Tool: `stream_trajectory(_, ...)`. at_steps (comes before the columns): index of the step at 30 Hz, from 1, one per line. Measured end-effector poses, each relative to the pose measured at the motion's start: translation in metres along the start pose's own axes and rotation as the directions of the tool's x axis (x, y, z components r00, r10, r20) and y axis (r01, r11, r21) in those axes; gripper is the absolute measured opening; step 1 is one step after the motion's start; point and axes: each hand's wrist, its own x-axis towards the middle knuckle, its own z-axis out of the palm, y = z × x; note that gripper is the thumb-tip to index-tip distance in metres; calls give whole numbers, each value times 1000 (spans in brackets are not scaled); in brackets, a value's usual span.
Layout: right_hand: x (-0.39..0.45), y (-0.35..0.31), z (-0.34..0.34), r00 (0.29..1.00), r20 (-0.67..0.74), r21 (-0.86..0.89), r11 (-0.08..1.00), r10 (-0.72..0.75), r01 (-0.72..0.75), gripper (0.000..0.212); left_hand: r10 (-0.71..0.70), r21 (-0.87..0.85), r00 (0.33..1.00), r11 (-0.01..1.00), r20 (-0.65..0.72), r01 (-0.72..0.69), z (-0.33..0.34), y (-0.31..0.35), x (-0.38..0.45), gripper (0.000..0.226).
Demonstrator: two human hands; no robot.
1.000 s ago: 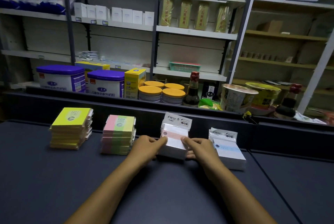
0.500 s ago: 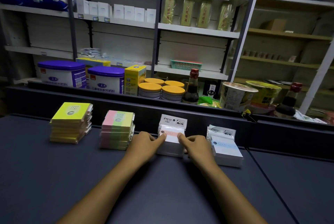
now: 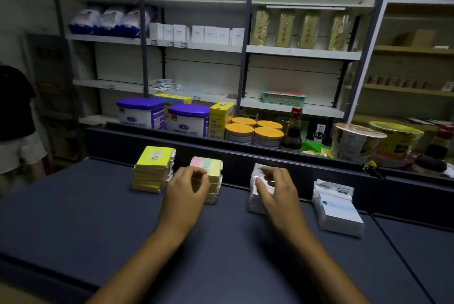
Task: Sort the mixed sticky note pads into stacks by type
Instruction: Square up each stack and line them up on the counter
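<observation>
— So, where do the pads sit?

— In four stacks in a row along the back of the dark desk [image 3: 73,217], against its raised back edge. From the left: a yellow stack [image 3: 153,168], a pink-and-green stack [image 3: 213,176], a white stack with a pink top [image 3: 255,195], and a white stack with a blue top [image 3: 339,213], well apart from the others.

— And the hands?

— The left hand [image 3: 186,195] is in front of the pink-and-green stack and covers part of it. Its fingers are bent inward, thumb close to the fingertips; it is blurred, so I cannot tell whether its grip has hold of a pad.

— The right one?

— The right hand [image 3: 277,190] is over the white stack with the pink top, fingers loosely spread and curved, thumb at the stack's left side. Whether the grip actually closes on the stack I cannot tell.

— Anything behind the desk?

— Shelves [image 3: 302,52] with two purple-lidded tubs [image 3: 189,119], orange-lidded tins [image 3: 255,132], a dark sauce bottle [image 3: 293,129] and cup noodles [image 3: 356,141]. A person [image 3: 14,119] in white shorts stands at the far left.
</observation>
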Motion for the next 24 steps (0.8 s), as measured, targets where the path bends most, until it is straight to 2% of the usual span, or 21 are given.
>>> stream_trajectory(3, 6, -23, 27, 989, 108, 64, 992, 101, -108, 39, -123, 6, 992, 992, 14, 122, -12, -20, 17, 22)
stream_trajectory(6, 17, -41, 55, 946, 219, 135, 953, 238, -271, 49, -230, 38, 970, 973, 77, 228, -12, -39, 31, 36)
stream_trajectory(8, 26, -46, 72, 906, 260, 165, 909, 335, -383, 52, -315, 73, 937, 949, 153, 307, -7, -51, 40, 45)
stream_trajectory(11, 37, -46, 93, 847, 282, 121, 859, 450, -497, 60, -406, 136, 856, 914, 320, 382, 5, -66, 52, 55)
stream_trajectory(13, 39, -43, 104, 827, 281, 136, 833, 486, -536, 63, -419, 85, 825, 903, 378, 420, 9, -72, 58, 55)
stream_trajectory(15, 40, -39, 109, 818, 273, 180, 809, 505, -560, 64, -432, 7, 820, 886, 376, 463, 13, -77, 61, 55)
stream_trajectory(19, 42, -32, 111, 793, 322, 278, 749, 517, -602, 51, -435, -221, 791, 799, 429, 559, 12, -82, 60, 78)
stream_trajectory(21, 41, -30, 111, 807, 306, 360, 724, 504, -589, 47, -406, -307, 786, 759, 467, 574, 12, -84, 63, 87)
stream_trajectory(24, 37, -24, 106, 860, 268, 415, 754, 434, -509, 58, -305, -396, 788, 733, 535, 552, 15, -85, 64, 77)
